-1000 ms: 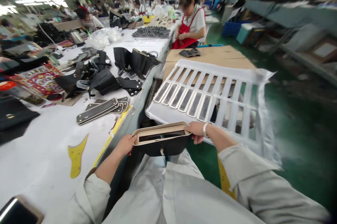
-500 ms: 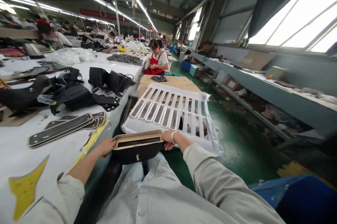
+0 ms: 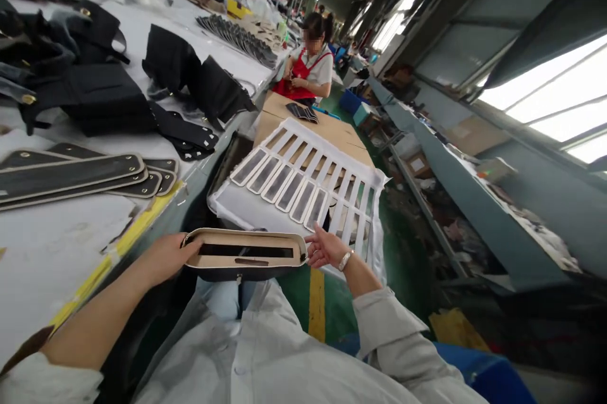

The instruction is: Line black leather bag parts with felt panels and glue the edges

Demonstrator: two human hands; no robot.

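Observation:
A black handbag body with a tan lining is held level in front of my lap, its long mouth facing up. My left hand is closed around the left end, thumb inside the rim and the other fingers hidden behind the wall. At the opposite end, my right hand has its fingers loosely apart, the tips against or just beside the rim. Just beyond the bag lies a white slotted frame bearing several dark strips with pale edges.
To my left, a white table with yellow edge tape carries stacked black straps and black bag parts. A person in a red apron sits beyond a cardboard sheet. A long bench runs along the right.
My view has tilted and dropped closer to the bag. The bag's mouth now faces me more. My left thumb has gone inside the rim, and my right fingers have loosened from their grip.

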